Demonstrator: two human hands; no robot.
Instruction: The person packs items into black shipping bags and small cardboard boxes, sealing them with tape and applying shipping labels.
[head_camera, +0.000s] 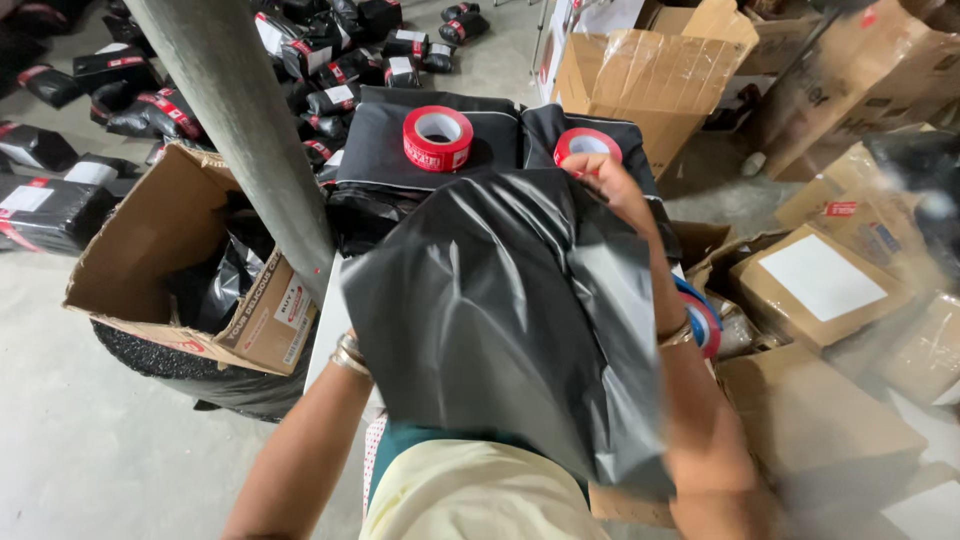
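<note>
A large black plastic bag (510, 310) is held up over the table (325, 335), its top edge pinched in the fingers of the right hand (607, 185) near two red tape rolls (437, 138), while the left hand (365, 345) lies hidden behind it, grip untellable.

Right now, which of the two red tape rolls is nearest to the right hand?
The right-side roll, touching the right hand at its fingers; the other roll stands apart, further left.

tape rolls (437, 138) on stack (390, 150), carton (150, 250) left
</note>
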